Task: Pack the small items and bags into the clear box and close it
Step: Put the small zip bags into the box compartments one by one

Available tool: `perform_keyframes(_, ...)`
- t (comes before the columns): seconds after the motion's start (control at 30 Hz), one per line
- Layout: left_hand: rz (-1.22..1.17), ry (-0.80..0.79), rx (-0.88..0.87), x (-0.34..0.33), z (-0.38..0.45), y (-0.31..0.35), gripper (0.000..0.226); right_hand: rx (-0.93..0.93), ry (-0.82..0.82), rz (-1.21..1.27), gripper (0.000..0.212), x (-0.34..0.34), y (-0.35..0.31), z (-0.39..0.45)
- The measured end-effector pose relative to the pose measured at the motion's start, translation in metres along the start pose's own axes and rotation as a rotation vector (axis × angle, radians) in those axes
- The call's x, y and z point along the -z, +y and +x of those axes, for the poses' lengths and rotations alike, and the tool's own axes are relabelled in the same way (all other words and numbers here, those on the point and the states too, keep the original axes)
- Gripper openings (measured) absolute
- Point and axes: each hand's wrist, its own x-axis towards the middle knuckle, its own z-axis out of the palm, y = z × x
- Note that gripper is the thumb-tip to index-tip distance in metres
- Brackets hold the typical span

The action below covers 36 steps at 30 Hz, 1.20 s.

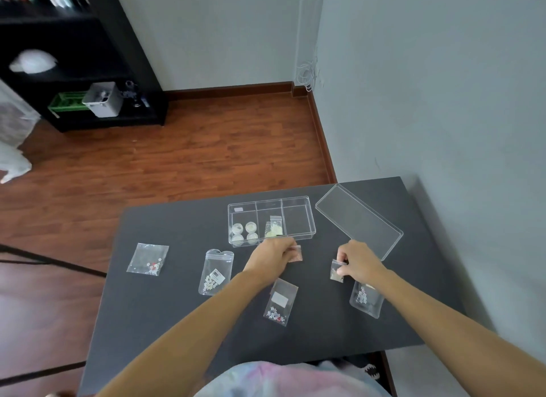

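A clear box (298,203) with three compartments stands open on the dark table (177,308). Its left compartment holds several small round jars (244,232), the middle one a small bag (273,228), and the right one looks empty. The clear lid (359,219) lies to the box's right. My left hand (273,256) is just in front of the box, pinching a small pinkish bag (296,254). Further right, my right hand (359,263) grips a small clear bag (336,271). More bags lie loose: a far-left bag (147,259), a zip bag (215,272), a labelled bag (280,303) and a right bag (366,300).
The table's right side stands against a grey wall (443,101). Wooden floor (177,160) lies beyond the table's far edge. A black shelf unit (88,56) stands at the far left of the room.
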Motion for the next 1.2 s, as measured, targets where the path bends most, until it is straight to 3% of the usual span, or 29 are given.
perform_keyframes(0.23, 0.006, 0.244, 0.073, 0.051, 0.016, -0.032, 0.024, 0.004, -0.004, 0.013, 0.019, 0.001, 0.002, 0.002)
perform_keyframes(0.43, -0.037, 0.196, 0.240, 0.060, 0.040, -0.039, 0.007, -0.013, 0.111, 0.129, 0.028, 0.002, 0.004, 0.002)
perform_keyframes(0.7, 0.011, 0.134, 0.294, 0.051, 0.056, -0.036, 0.013, 0.033, 0.267, 0.221, 0.012, 0.004, 0.007, 0.001)
perform_keyframes(0.8, 0.177, 0.120, 0.264, 0.046, 0.060, -0.037, 0.006, 0.071, 0.314, 0.237, 0.010, 0.005, 0.002, -0.002)
perform_keyframes(1.03, 0.579, 0.148, 0.135, 0.032, 0.063, -0.046, 0.015, 0.128, 0.416, 0.314, 0.010, 0.016, -0.022, -0.001)
perform_keyframes(1.2, 0.557, 0.172, 0.066, 0.029, 0.060, -0.053, 0.017, 0.192, 0.473, 0.312, 0.010, 0.024, -0.045, 0.006)
